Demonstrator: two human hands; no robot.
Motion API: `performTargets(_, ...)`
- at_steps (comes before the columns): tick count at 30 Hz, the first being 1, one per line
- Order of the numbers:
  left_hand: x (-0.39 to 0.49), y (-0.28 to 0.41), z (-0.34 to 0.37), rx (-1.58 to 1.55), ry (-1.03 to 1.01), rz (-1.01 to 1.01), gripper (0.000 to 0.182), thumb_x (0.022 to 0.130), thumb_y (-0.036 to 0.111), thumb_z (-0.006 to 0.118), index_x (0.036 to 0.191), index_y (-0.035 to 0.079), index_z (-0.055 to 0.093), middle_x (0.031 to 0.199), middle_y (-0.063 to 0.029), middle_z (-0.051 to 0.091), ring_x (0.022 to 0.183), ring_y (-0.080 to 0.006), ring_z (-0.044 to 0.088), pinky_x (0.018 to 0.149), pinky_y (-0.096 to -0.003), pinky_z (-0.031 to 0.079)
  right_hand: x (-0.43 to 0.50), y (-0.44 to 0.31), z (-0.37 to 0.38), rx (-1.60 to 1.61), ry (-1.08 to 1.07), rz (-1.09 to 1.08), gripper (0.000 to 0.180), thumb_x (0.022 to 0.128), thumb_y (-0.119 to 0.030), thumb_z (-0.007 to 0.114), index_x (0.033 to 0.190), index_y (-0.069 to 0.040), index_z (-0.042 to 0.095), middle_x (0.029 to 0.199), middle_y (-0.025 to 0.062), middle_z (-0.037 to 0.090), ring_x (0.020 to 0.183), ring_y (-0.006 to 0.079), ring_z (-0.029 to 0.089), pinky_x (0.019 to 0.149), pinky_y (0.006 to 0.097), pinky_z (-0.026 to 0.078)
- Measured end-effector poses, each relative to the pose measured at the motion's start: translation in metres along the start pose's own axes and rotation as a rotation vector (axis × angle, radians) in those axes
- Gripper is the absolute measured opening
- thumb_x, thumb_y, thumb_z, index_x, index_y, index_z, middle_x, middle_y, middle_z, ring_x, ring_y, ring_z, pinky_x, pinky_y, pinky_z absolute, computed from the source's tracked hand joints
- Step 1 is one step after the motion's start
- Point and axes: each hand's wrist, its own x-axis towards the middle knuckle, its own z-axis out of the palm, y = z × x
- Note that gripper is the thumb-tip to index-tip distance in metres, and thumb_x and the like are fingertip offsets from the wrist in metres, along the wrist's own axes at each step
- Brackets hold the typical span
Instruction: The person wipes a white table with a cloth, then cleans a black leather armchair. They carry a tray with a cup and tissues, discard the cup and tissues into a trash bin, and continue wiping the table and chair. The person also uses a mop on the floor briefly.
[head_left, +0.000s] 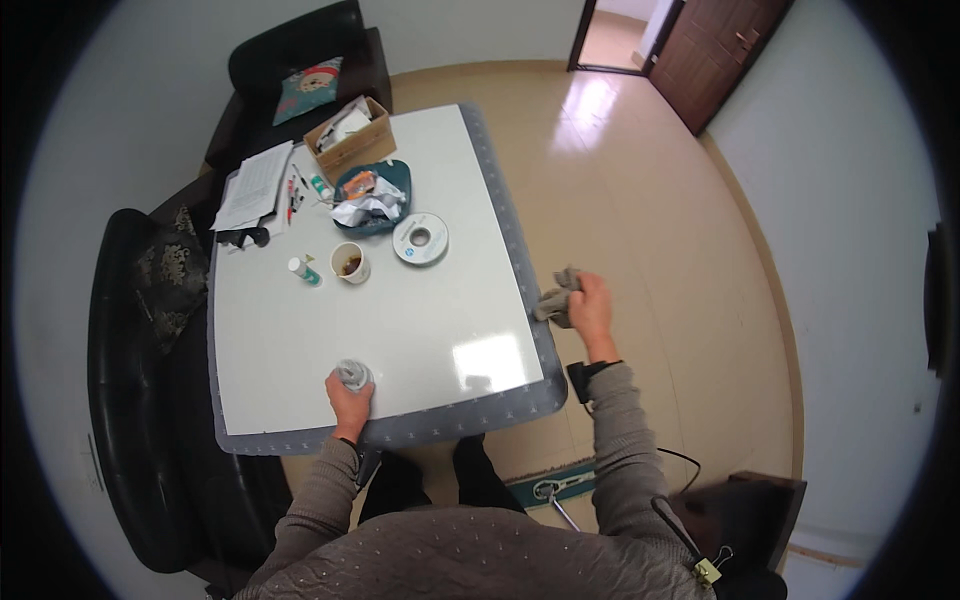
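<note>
Near the front edge of the white-topped table (420, 330), my left hand (350, 409) is closed around a small clear cup or jar (352, 372), whose contents I cannot make out. Out past the table's right edge, my right hand (592, 307) grips a crumpled grey-brown cloth (556, 304). Part of that cloth overlaps the table's grey patterned cover (480, 409) in view. A paper cup (350, 264) with dark liquid stands farther back, beside an upright white-and-green glue stick (306, 272).
A white spool (427, 251) lies by a dark teal basket (405, 196) of crumpled paper. Behind are a cardboard box (360, 155), paper sheets (255, 184), pens (291, 201) and sunglasses (244, 237). A black sofa (135, 397) lines the left; a flat mop (547, 491) rests on the floor.
</note>
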Motion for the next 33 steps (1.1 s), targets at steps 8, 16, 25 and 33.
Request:
performTargets(8, 0.003, -0.012, 0.009, 0.029, 0.061, 0.015, 0.074, 0.066, 0.014, 0.082, 0.128, -0.005, 0.044, 0.123, -0.0230, 0.049, 0.116, -0.0412, 0.048, 0.100, -0.0465, 0.041, -0.043, -0.053, 0.073, -0.245, -0.279, 0.126, 0.040, 0.083, -0.022, 0.057, 0.123, -0.021, 0.060, 0.139, 0.0158, 0.045, 0.113, 0.0460, 0.047, 0.092, 0.0529, 0.047)
performTargets(16, 0.037, -0.016, 0.013, -0.087, 0.132, -0.019, 0.072, 0.068, 0.009, 0.079, 0.128, -0.006, 0.042, 0.121, -0.0240, 0.049, 0.117, -0.0421, 0.045, 0.101, -0.0484, 0.038, -0.193, -0.013, -0.034, -0.306, -0.394, 0.112, 0.046, 0.078, -0.019, 0.063, 0.124, -0.018, 0.060, 0.128, 0.0209, 0.051, 0.111, 0.0424, 0.051, 0.091, 0.0509, 0.048)
performTargets(25, 0.006, -0.013, -0.017, -0.305, 0.061, -0.125, 0.072, 0.069, 0.000, 0.074, 0.131, -0.004, 0.038, 0.123, -0.0193, 0.039, 0.106, -0.0293, 0.047, 0.093, -0.0378, 0.042, -0.294, -0.005, -0.118, -0.263, -0.423, 0.729, 0.033, 0.079, -0.016, 0.057, 0.107, -0.002, 0.067, 0.091, 0.0247, 0.069, 0.087, 0.0419, 0.066, 0.079, 0.0473, 0.052)
performTargets(33, 0.015, 0.006, -0.049, -0.157, 0.242, 0.047, 0.061, 0.071, -0.006, 0.067, 0.127, -0.002, 0.042, 0.119, -0.0179, 0.041, 0.100, -0.0277, 0.046, 0.089, -0.0379, 0.041, -0.337, -0.034, -0.092, -0.178, -0.446, 0.765, 0.036, 0.078, -0.018, 0.058, 0.110, -0.003, 0.067, 0.092, 0.0258, 0.068, 0.088, 0.0404, 0.068, 0.080, 0.0439, 0.053)
